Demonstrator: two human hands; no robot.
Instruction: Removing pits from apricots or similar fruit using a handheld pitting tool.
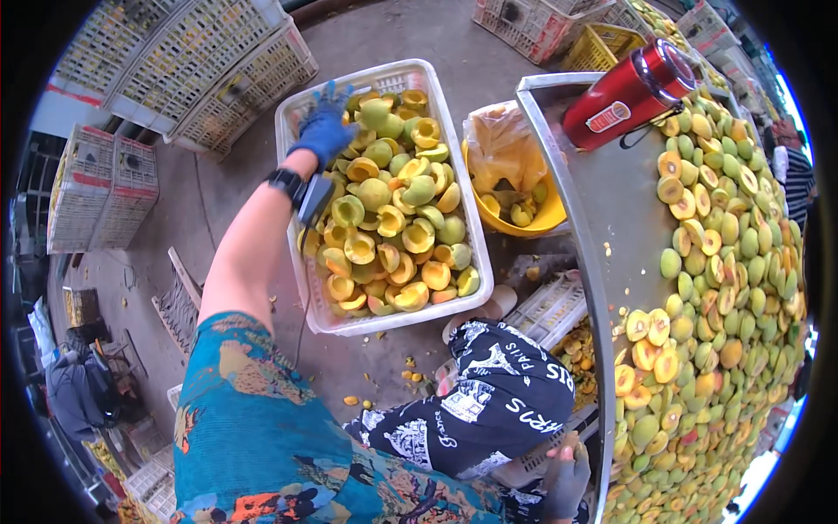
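My left hand [325, 129], in a blue glove, reaches over the far left side of a white plastic crate [483, 293]. Its fingers are spread at the rim, beside the heap of pitted apricot halves [375, 194]; no fruit shows in its grip. A black band circles that wrist, with a flat grey device [314, 199] just below it. Low on the right, my right hand [566, 480] wears a greyish glove with bare fingertips. Its fingers point up, loosely extended beside the metal table's edge [601, 349], with nothing visible in them.
Green and cut orange apricots [724, 288] cover much of the table, where a red flask [628, 94] lies. A yellow bucket [524, 229] with a plastic liner stands right of the crate. Stacked crates [175, 61] fill the far left. A low wooden rack [179, 301] lies left of my arm.
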